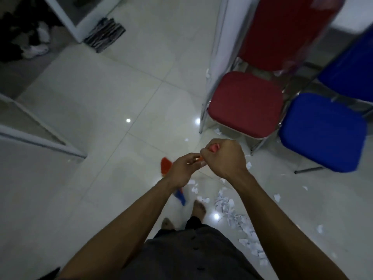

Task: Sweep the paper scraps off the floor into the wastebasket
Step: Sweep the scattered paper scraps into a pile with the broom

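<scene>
While standing on white floor tiles [121, 87], grips long orange broom stick [214, 148] tight with left hand [182, 170] and right hand [224, 156], fingers curled. Points stick almost straight down, orange and blue bristles [166, 166] beside torn white paper scraps [224, 205].

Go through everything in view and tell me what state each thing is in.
Broom: held, head down by the floor.
Left hand: grips the handle.
Right hand: grips the handle's top end.
Paper scraps: scattered on the floor, unswept.
Red chair: unfolded, standing.
Blue chair: unfolded, standing.
</scene>
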